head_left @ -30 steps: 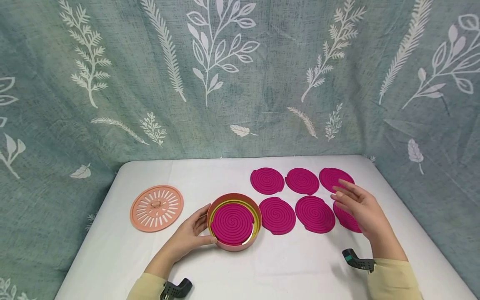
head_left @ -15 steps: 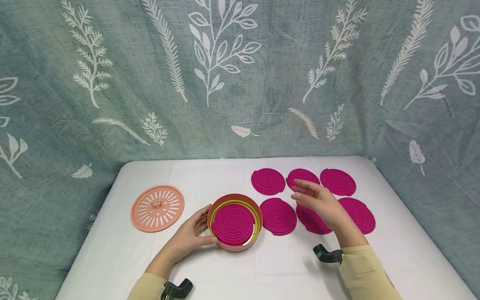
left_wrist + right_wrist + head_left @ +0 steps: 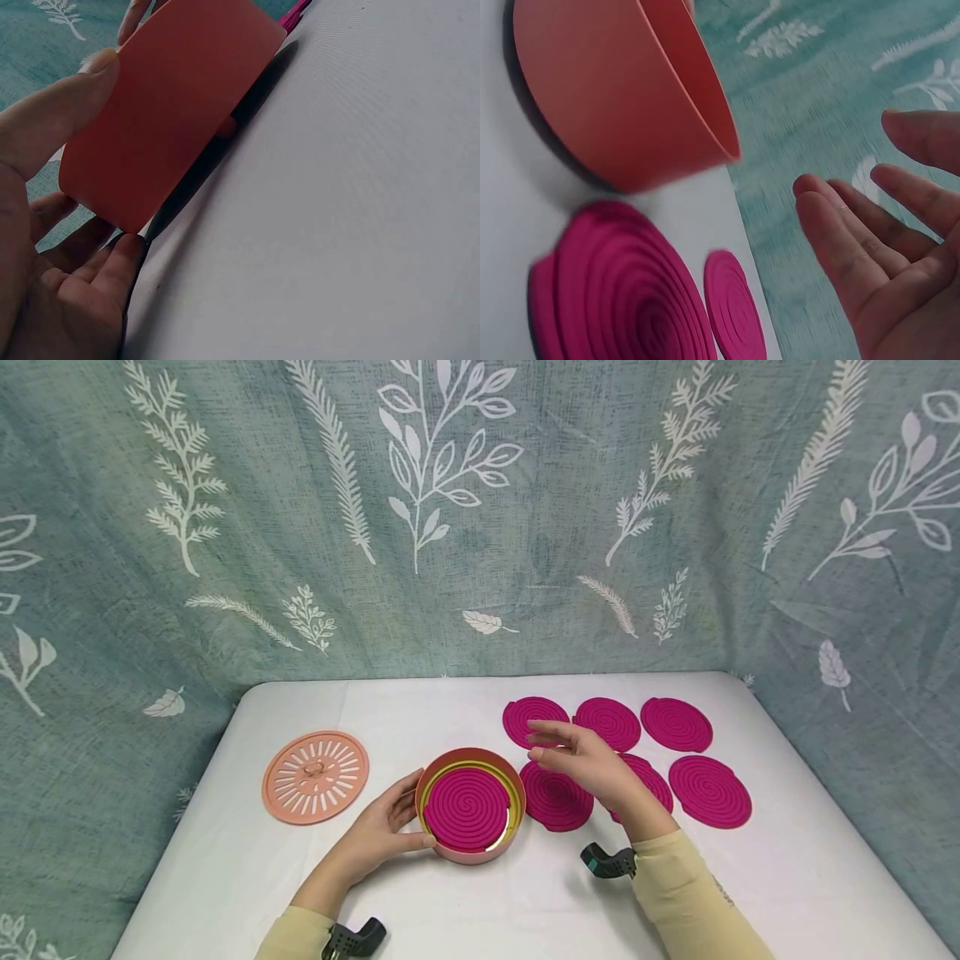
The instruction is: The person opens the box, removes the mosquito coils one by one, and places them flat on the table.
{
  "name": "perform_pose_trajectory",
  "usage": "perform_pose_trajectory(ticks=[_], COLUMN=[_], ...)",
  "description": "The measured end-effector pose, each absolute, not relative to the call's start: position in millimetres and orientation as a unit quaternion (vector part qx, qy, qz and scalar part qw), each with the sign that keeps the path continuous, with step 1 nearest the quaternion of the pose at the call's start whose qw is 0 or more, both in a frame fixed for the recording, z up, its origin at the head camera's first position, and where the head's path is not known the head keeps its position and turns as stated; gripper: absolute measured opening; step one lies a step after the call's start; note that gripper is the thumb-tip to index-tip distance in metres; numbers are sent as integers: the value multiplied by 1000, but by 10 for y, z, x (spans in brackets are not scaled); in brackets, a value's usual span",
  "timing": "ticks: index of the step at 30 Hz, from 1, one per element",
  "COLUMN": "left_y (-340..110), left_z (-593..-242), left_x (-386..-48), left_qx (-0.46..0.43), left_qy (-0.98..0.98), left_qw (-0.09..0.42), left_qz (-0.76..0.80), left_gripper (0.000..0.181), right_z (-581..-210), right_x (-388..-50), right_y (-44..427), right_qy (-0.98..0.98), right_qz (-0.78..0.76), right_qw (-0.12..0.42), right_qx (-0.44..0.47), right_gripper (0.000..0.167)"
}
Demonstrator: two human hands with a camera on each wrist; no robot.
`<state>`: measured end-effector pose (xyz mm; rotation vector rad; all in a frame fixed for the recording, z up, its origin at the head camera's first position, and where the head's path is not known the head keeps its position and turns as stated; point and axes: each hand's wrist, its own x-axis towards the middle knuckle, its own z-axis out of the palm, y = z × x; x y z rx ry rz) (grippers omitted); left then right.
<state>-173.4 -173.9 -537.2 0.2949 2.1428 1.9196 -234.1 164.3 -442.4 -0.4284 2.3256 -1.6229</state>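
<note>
A round coral mosquito coil holder (image 3: 467,857) stands on the white table, with a yellow ring inside it. One magenta mosquito coil (image 3: 467,810) lies in it. My left hand (image 3: 375,833) grips the holder's left side; the left wrist view has the thumb at the rim of the holder (image 3: 169,112) and fingers near its base. Over the nearer left loose coil (image 3: 557,802) hovers my right hand (image 3: 588,767), holding nothing. Its fingers are spread and relaxed in the right wrist view, apart from the holder (image 3: 600,82) and from the coil below (image 3: 630,292).
A slotted coral lid (image 3: 315,777) lies flat to the left. Loose magenta coils lie in two rows on the right, among them a far right coil (image 3: 677,724) and a near right coil (image 3: 709,792). A green leaf-patterned cloth (image 3: 465,527) hangs behind the table.
My right hand has moved left across the loose coils, from the right end of the rows toward the holder. The left hand and holder have stayed put.
</note>
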Motion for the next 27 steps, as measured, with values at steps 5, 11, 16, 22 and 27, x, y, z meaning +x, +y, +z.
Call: perform_pose_trajectory(ticks=[5,11,16,22,27], left_y=[-1737,-1735,-1730,-1734,-1739], left_z=[-5370,-5371,-5365,-5351,-5340], left_x=[-1736,-1731,-1728,-1731,-1732], left_qx=[103,98,94,99,101], left_qy=[736,735,736,736,732], left_qw=[123,127,131,129,132], left_qz=[658,659,658,658,661], left_gripper=[105,105,106,104,104], right_z=[-4456,-4488,-4486,-4515,-4561], right_x=[-2363,-2376,-2362,-2354,-2355], right_y=[1457,1273,1148,1026,936], right_qy=[806,804,806,807,814], right_qz=[-547,-531,-510,-486,-460], right_qw=[146,176,195,227,237], right_qx=[-172,-204,-227,-249,-263], right_gripper=[53,51,52,59,61])
